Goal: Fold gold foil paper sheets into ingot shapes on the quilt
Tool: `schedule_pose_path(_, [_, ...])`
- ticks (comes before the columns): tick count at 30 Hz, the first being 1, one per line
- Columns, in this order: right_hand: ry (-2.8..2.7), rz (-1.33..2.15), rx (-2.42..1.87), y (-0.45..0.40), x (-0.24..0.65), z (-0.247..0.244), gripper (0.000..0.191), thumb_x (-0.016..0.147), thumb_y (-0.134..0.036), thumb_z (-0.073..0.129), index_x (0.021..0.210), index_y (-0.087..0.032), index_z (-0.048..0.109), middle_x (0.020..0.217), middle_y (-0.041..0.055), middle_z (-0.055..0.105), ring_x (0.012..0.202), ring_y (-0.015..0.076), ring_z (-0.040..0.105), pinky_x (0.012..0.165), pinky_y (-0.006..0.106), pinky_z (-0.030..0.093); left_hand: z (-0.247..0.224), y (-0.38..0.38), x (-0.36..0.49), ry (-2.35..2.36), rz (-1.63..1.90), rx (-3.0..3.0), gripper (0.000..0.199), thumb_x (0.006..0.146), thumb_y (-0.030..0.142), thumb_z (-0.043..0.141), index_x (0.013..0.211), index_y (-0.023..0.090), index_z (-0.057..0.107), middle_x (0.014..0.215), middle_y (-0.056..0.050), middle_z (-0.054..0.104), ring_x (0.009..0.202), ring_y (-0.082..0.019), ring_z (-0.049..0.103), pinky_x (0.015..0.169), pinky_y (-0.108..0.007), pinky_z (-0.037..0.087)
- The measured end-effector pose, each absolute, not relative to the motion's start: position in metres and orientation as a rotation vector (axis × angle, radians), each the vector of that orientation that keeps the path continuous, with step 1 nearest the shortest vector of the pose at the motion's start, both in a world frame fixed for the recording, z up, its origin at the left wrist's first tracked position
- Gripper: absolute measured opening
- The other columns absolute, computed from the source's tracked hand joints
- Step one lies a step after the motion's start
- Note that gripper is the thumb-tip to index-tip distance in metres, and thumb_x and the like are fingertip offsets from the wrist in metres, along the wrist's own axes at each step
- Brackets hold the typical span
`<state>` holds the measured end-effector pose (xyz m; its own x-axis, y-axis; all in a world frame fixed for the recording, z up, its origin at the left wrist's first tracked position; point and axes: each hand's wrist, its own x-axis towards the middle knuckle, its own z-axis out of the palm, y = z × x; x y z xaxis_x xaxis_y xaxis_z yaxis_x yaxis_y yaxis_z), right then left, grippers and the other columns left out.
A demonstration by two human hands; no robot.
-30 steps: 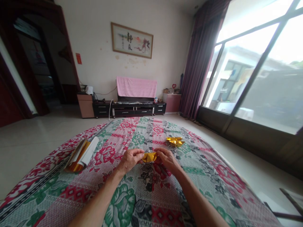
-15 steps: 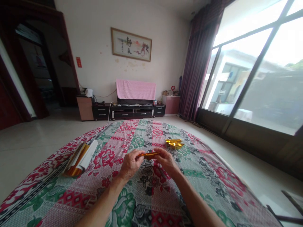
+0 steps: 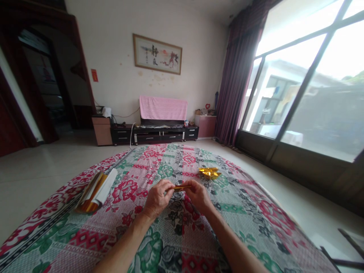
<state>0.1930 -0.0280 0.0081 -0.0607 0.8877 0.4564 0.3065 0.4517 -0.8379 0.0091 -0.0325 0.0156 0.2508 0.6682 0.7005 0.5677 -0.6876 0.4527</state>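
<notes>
Two hands meet at centre of the head view, just above a flowered quilt (image 3: 176, 235). Left hand (image 3: 157, 197) and right hand (image 3: 197, 195) both pinch a small gold foil piece (image 3: 182, 187), w/ fingertips closed on it from either side. Piece sits between the hands, held near flat and edge-on to the camera (only a thin gold strip shows, so its fold can't be read). It's lifted off the quilt, not resting on it.

Beyond the right hand, well apart, a folded gold foil shape (image 3: 209, 172) lies on the quilt. Off to the left, well apart from the left hand, a stack of foil sheets (image 3: 96, 191) lies on the quilt, gold and silver-white edges showing. Both forearms run up from bottom of frame twd the piece. Bkgd: TV stand (image 3: 159, 132) under a pink cloth (image 3: 163, 107).
</notes>
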Motion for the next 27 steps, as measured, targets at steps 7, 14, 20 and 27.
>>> schedule_pose_path(7, [-1.858, 0.296, -1.118, -0.027, 0.197, -0.003, 0.022, 0.068, -0.005, 0.045, 0.078, -0.019, 0.06, 0.081, 0.0017, 0.066, 0.076, 0.0148, 0.06, 0.071, 0.024, 0.044, 0.008, -0.033, 0.007, 1.273, 1.202, 2.501, 0.015, 0.078, 0.01, 0.052, 0.085, 0.02, 0.062, 0.092, -0.003, 0.059, 0.087, -0.014, 0.058, 0.082, -0.025, 0.047])
schedule_pose_path(14, [-2.069, 0.247, -1.076, -0.036, 0.201, 0.007, 0.024, 0.061, 0.0, 0.043, 0.071, -0.018, 0.053, 0.083, 0.0032, 0.061, 0.076, 0.0143, 0.056, 0.072, 0.023, 0.042, 0.007, -0.039, 0.004, 1.271, 0.97, 2.616, 0.012, 0.08, 0.018, 0.053, 0.081, 0.021, 0.065, 0.09, -0.002, 0.059, 0.082, -0.013, 0.058, 0.075, -0.022, 0.046])
schedule_pose_path(20, [-2.139, 0.278, -1.018, -0.044, 0.202, 0.012, 0.022, 0.061, -0.002, 0.047, 0.074, -0.017, 0.053, 0.089, 0.0043, 0.058, 0.076, 0.0137, 0.054, 0.071, 0.024, 0.041, 0.01, -0.044, 0.003, 1.282, 0.871, 2.711, 0.016, 0.081, 0.018, 0.051, 0.078, 0.021, 0.066, 0.088, -0.003, 0.058, 0.084, -0.015, 0.056, 0.077, -0.025, 0.045])
schedule_pose_path(27, [-2.097, 0.218, -1.072, -0.045, 0.194, 0.006, 0.008, 0.075, -0.012, 0.051, 0.069, -0.018, 0.051, 0.087, 0.0041, 0.058, 0.074, 0.0127, 0.054, 0.07, 0.024, 0.04, 0.015, -0.049, 0.002, 1.258, 0.855, 2.853, 0.017, 0.08, 0.017, 0.051, 0.073, 0.019, 0.067, 0.088, -0.004, 0.057, 0.088, -0.018, 0.051, 0.077, -0.029, 0.045])
